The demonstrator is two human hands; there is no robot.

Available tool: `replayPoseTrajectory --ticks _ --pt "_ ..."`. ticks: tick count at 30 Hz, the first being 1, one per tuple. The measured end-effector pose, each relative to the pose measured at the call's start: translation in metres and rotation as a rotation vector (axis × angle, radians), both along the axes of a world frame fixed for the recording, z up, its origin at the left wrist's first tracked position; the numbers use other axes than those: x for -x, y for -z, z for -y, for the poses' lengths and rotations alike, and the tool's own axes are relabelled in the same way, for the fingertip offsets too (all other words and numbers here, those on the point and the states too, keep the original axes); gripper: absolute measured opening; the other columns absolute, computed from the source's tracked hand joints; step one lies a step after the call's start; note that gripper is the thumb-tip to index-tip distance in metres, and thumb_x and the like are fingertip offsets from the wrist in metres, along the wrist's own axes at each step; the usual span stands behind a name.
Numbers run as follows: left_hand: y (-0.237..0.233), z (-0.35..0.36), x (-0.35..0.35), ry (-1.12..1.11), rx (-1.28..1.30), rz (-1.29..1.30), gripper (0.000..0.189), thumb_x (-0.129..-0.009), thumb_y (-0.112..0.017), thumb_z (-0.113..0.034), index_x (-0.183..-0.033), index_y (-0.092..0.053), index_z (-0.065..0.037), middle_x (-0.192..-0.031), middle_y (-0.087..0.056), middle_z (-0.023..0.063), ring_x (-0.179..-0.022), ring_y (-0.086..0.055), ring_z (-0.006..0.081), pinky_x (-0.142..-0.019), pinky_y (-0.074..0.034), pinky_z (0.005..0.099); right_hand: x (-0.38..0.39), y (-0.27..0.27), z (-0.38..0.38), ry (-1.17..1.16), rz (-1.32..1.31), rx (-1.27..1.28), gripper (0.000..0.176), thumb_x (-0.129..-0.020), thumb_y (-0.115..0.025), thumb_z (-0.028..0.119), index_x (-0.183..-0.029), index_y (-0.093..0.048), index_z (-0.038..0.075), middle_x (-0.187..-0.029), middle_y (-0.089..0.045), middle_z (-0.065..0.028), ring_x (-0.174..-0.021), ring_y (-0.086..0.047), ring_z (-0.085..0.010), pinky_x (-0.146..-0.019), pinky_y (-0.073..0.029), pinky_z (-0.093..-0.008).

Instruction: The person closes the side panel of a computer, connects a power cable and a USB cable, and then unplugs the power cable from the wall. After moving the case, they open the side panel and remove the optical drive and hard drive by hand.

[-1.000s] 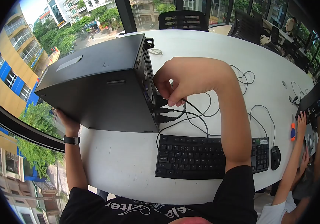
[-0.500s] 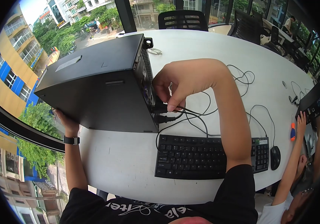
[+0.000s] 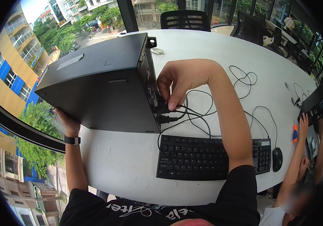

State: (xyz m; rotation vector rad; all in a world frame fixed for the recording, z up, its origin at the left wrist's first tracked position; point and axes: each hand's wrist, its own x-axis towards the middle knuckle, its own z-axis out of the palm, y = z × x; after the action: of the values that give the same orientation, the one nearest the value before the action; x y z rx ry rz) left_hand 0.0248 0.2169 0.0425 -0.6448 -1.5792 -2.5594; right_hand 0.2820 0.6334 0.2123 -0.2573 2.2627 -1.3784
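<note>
A black computer case (image 3: pixel 93 90) stands on the white table (image 3: pixel 123 165), its ported rear side facing right. My right hand (image 3: pixel 176 84) is bent down at that side, its fingers closed round a black cable connector (image 3: pixel 162 109) at the ports. Just below it, a second black plug (image 3: pixel 168 119) sits against the case. Against the case's lower left edge rests my left hand (image 3: pixel 67 122), partly hidden behind it; its fingers are mostly out of sight. Black cables (image 3: pixel 197 113) trail from the connectors across the table.
A black keyboard (image 3: pixel 193 158) lies in front, with a mouse (image 3: pixel 277 159) to its right. Farther right are a screwdriver (image 3: pixel 295 133) and a co-worker's hand (image 3: pixel 303 126) on a black device (image 3: pixel 314 109). An office chair (image 3: pixel 185 20) stands beyond the table.
My right hand and forearm have shifted slightly, with the fingers still at the connector. The case has moved very slightly. The cables beside my right wrist have changed shape a little.
</note>
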Motion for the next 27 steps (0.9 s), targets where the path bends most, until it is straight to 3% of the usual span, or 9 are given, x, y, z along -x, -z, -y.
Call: replayPoseTrajectory --ticks 5,8,10,13,19,27 --pt "0.002 0.000 0.001 0.000 -0.024 0.043 0.088 -0.100 -0.035 -0.077 -0.161 -0.030 -0.013 -0.160 -0.039 0.0078 -0.144 -0.040 0.0296 -0.120 -0.033 0.0475 -0.004 -0.004 0.002 0.023 0.016 -0.032 0.032 -0.077 -0.089 0.009 -0.097 -0.071 -0.010 -0.089 -0.075 -0.0168 -0.078 -0.076 -0.0205 -0.071 -0.064 -0.0308" --pt "0.002 0.001 0.002 -0.001 -0.016 0.010 0.088 -0.100 -0.035 -0.077 -0.161 -0.030 -0.013 -0.160 -0.039 0.0077 -0.144 -0.040 0.0294 -0.120 -0.033 0.0471 -0.003 -0.002 -0.001 0.016 0.093 -0.116 0.033 -0.083 -0.086 0.016 -0.097 -0.072 -0.011 -0.088 -0.076 -0.0180 -0.078 -0.075 -0.0200 -0.071 -0.064 -0.0303" --pt "0.003 0.003 0.003 0.029 -0.018 -0.008 0.087 -0.099 -0.042 -0.075 -0.161 -0.029 -0.015 -0.158 -0.040 0.0087 -0.144 -0.041 0.0303 -0.119 -0.034 0.0489 0.000 0.002 -0.003 -0.061 0.142 -0.123 0.034 -0.089 -0.082 0.022 -0.093 -0.073 -0.011 -0.084 -0.076 -0.0175 -0.075 -0.076 -0.0193 -0.069 -0.063 -0.0297" --pt "0.003 0.002 0.002 0.010 0.003 -0.005 0.088 -0.100 -0.036 -0.077 -0.161 -0.030 -0.013 -0.160 -0.039 0.0077 -0.144 -0.040 0.0293 -0.120 -0.033 0.0469 0.000 0.000 -0.002 -0.074 0.131 -0.105 0.034 -0.092 -0.078 0.024 -0.091 -0.074 -0.010 -0.078 -0.075 -0.0151 -0.070 -0.075 -0.0184 -0.067 -0.062 -0.0289" --pt "0.001 -0.001 0.000 0.018 -0.013 -0.007 0.088 -0.100 -0.037 -0.076 -0.160 -0.031 -0.014 -0.160 -0.039 0.0075 -0.143 -0.041 0.0293 -0.120 -0.034 0.0469 0.006 0.012 -0.007 -0.120 0.101 0.015 0.033 -0.093 -0.077 0.023 -0.090 -0.074 -0.010 -0.074 -0.074 -0.0137 -0.067 -0.075 -0.0176 -0.065 -0.062 -0.0277" --pt "0.001 -0.005 -0.002 -0.010 -0.005 -0.036 0.087 -0.100 -0.036 -0.076 -0.159 -0.034 -0.011 -0.156 -0.044 0.0096 -0.141 -0.044 0.0297 -0.119 -0.035 0.0472 0.009 0.013 -0.002 -0.158 0.044 -0.070 0.033 -0.094 -0.077 0.026 -0.090 -0.076 -0.007 -0.074 -0.074 -0.0098 -0.068 -0.072 -0.0153 -0.066 -0.059 -0.0280"
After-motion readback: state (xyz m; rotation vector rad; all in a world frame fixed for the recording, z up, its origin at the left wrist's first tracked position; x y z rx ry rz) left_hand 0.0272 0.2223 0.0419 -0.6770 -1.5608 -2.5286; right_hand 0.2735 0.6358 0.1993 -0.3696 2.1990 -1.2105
